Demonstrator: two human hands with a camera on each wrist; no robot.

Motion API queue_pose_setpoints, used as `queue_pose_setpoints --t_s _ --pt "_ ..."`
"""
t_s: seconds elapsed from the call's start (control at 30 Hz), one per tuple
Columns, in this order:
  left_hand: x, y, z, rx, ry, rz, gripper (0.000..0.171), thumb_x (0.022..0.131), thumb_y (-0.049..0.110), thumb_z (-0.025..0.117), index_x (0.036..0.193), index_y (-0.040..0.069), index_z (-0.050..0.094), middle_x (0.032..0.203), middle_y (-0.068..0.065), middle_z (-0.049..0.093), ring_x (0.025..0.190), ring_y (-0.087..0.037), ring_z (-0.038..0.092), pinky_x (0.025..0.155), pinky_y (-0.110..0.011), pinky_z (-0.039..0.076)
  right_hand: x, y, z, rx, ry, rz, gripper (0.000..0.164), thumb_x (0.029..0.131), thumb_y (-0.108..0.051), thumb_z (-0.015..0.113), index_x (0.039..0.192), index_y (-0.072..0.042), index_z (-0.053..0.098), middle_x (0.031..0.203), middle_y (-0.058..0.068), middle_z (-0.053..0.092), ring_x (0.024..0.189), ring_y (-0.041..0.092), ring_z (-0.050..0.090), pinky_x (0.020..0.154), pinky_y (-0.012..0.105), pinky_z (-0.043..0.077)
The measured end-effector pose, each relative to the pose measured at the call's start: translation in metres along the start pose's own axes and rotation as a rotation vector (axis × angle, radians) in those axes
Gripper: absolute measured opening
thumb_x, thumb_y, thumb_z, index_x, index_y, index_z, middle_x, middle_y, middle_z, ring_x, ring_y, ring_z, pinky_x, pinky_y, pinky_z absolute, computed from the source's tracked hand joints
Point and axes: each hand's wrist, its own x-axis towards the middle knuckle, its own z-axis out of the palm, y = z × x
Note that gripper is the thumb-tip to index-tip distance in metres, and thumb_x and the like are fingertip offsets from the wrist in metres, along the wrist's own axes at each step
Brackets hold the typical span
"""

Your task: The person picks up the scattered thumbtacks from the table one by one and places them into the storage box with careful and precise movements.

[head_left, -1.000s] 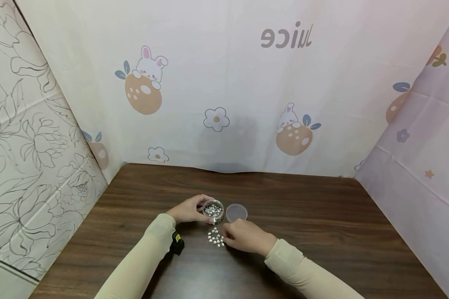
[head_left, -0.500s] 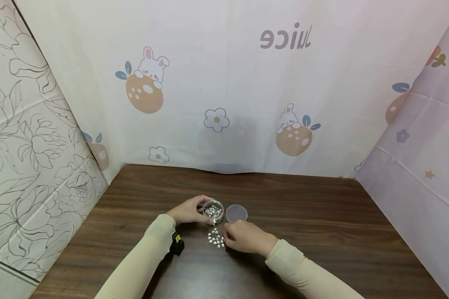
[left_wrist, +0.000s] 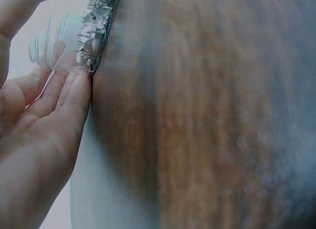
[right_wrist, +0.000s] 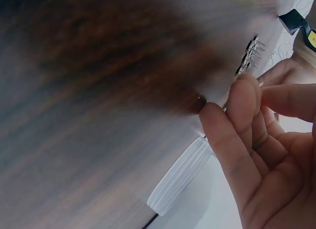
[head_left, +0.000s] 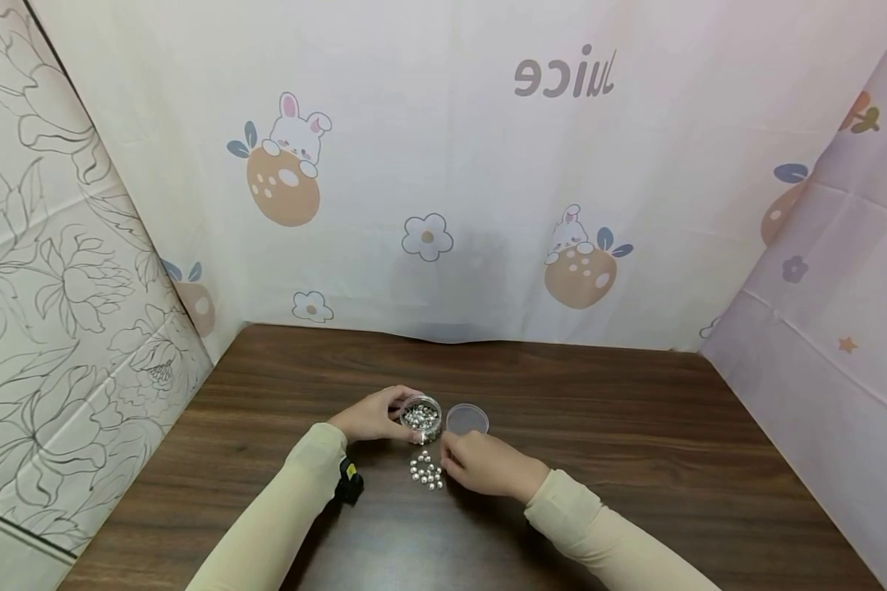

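A round clear plastic jar full of silver thumbtacks stands on the table, its top uncovered. My left hand grips its side, thumb in front and fingers behind; in the left wrist view the fingers curve against the clear wall. Several silver thumbtacks sit in a loose ring before the jar, points up in the right wrist view. Just right of them, my right hand has curled fingers, thumb and forefinger meeting in a pinch; a tiny glint between them looks like a thumbtack, mostly hidden.
The clear round lid lies on the dark wood table right of the jar, just behind the right hand. A black wrist device hangs by the left cuff. Patterned cloth closes off the back and sides.
My right hand has lifted slightly and moved a little away from me, beside the ring of thumbtacks. The left hand, jar and lid stay in place.
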Motion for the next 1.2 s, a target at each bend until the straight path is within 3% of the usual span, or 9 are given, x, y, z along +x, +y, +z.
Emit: queue_pose_setpoints --t_s 0.23,0.5,0.77,1.2 --pt "0.0 0.001 -0.001 0.001 -0.003 -0.007 0.067 0.076 0.018 0.078 0.133 0.006 0.045 0.13 -0.017 0.05 0.117 -0.028 0.047 0.103 -0.049 0.039 0.002 0.003 -0.003 0.051 0.028 0.008 0.008 0.094 -0.013 0.052 0.086 -0.015 0.052 0.065 -0.01 0.049 0.05 -0.001 0.041 0.047 0.017 0.041" --pt "0.0 0.001 0.0 -0.008 -0.01 0.004 0.067 0.076 0.016 0.077 0.133 0.006 0.044 0.131 -0.018 0.048 0.117 -0.028 0.047 0.103 -0.05 0.038 0.009 0.01 -0.003 0.065 0.173 0.032 0.004 0.094 -0.016 0.052 0.091 -0.015 0.054 0.068 -0.011 0.052 0.053 0.0 0.044 0.047 0.018 0.042" --pt "-0.002 0.003 0.001 0.001 -0.001 -0.003 0.066 0.077 0.017 0.077 0.133 0.006 0.044 0.13 -0.017 0.049 0.116 -0.028 0.047 0.102 -0.05 0.039 0.015 0.012 -0.004 0.067 0.239 0.049 0.006 0.095 -0.018 0.053 0.095 -0.012 0.055 0.063 -0.011 0.051 0.048 0.001 0.042 0.042 0.018 0.04" --pt "-0.003 0.003 0.001 0.018 -0.008 -0.021 0.069 0.077 0.021 0.077 0.135 0.008 0.043 0.137 -0.014 0.044 0.122 -0.026 0.043 0.104 -0.049 0.038 0.029 0.017 -0.005 0.07 0.248 0.106 0.006 0.096 -0.019 0.051 0.094 -0.014 0.053 0.058 -0.009 0.051 0.043 0.002 0.04 0.039 0.018 0.035"
